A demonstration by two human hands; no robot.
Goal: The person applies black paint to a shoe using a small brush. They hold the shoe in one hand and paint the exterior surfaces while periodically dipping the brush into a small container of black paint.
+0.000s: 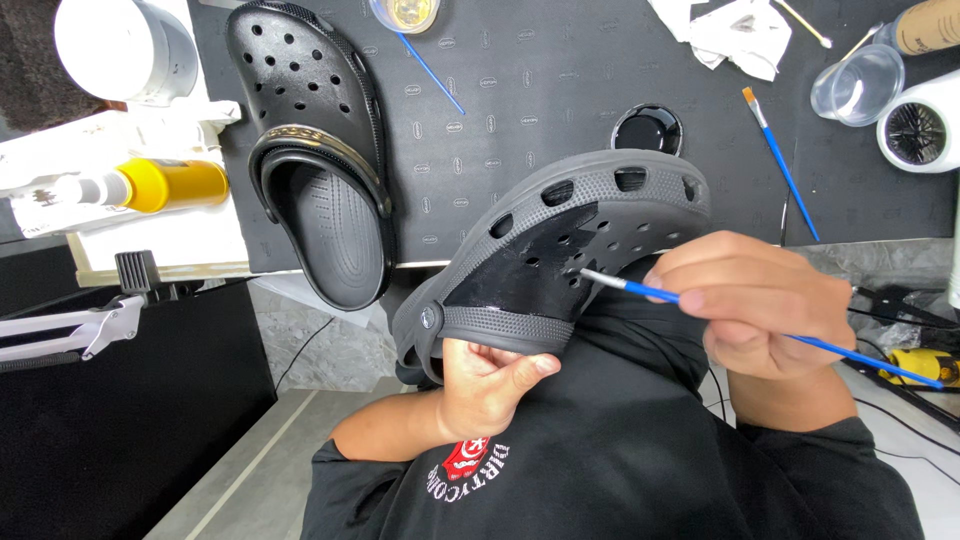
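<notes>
Up close to the person's chest, the left hand [487, 385] grips the grey clog [560, 255] from below. Just beside it on the right, the right hand [760, 300] pinches a blue paintbrush [700, 305], whose tip points left and touches the clog's black patch.

Grey clog [560, 250] tilted, partly painted black, blue-handled brush [700, 305] touching it

the held clog [560, 250] is matt grey foam with a glossy wet black patch; the second clog [320, 150] shines black; the brush [700, 305] handle is smooth blue plastic.
</notes>
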